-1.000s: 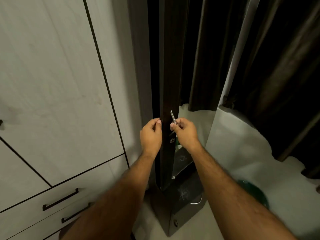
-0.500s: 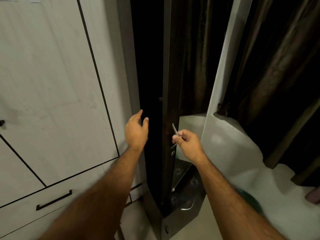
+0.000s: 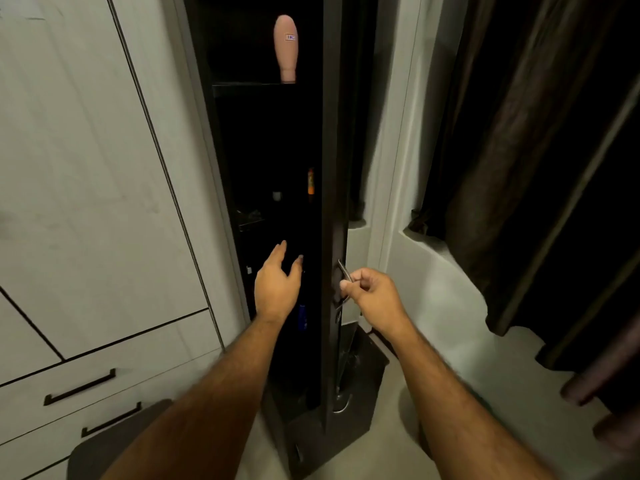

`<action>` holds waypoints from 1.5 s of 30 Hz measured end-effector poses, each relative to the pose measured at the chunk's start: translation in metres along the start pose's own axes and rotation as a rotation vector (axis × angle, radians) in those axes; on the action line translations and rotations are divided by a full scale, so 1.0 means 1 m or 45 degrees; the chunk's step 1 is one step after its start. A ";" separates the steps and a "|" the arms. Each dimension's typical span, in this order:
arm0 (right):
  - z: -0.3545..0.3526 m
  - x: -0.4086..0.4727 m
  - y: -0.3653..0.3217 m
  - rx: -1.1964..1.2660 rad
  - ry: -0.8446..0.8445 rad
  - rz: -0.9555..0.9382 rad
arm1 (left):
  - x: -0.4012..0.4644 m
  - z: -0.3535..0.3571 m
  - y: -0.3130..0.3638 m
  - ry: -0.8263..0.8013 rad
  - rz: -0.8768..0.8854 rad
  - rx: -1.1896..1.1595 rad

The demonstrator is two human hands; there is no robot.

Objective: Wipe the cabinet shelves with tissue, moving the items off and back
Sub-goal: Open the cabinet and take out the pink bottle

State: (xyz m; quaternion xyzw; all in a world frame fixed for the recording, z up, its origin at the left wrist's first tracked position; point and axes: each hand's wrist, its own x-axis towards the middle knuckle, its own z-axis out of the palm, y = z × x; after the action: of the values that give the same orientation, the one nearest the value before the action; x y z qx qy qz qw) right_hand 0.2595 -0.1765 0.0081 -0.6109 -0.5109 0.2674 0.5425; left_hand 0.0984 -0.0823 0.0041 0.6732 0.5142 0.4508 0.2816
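Cabinet (image 3: 266, 140) stands open, pink bottle (image 3: 286, 46) shelved; right hand (image 3: 375, 299) pinches door handle (image 3: 344, 271), left hand (image 3: 277, 289) released.

Dark curtains (image 3: 519, 168) hang right; white drawers (image 3: 86, 375) left.

The room is dim, its light falling on pale surfaces while the recesses stay dark. On the left stands a pale wardrobe front (image 3: 86, 168) with a faint wood grain, divided by thin dark seams into tall panels. Below these are drawers (image 3: 114, 386) with slim dark bar handles (image 3: 79, 386), one above the other. A light wall (image 3: 391, 150) runs upright at centre right, with a rounded ledge jutting from it lower down. Heavy dark brown curtains (image 3: 536, 150) hang in folds on the right and reach down near the floor. The floor (image 3: 450, 393) is pale and plain. At the lower left edge sits a dark rounded shape (image 3: 114, 441), too unclear to identify.
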 end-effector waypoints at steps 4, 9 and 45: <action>-0.040 -0.011 0.013 0.023 0.006 -0.006 | -0.015 0.011 0.009 -0.026 0.010 -0.025; -0.089 -0.017 0.033 0.007 0.104 0.034 | -0.032 0.026 0.018 -0.060 0.002 -0.040; -0.134 -0.041 0.041 0.084 1.180 0.250 | -0.015 0.099 0.060 -0.587 0.278 0.009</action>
State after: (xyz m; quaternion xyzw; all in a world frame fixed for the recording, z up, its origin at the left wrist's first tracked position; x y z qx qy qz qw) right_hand 0.3768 -0.2618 -0.0034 -0.6937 -0.1460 0.0327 0.7045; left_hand 0.2120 -0.1064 0.0068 0.8107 0.3623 0.3114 0.3386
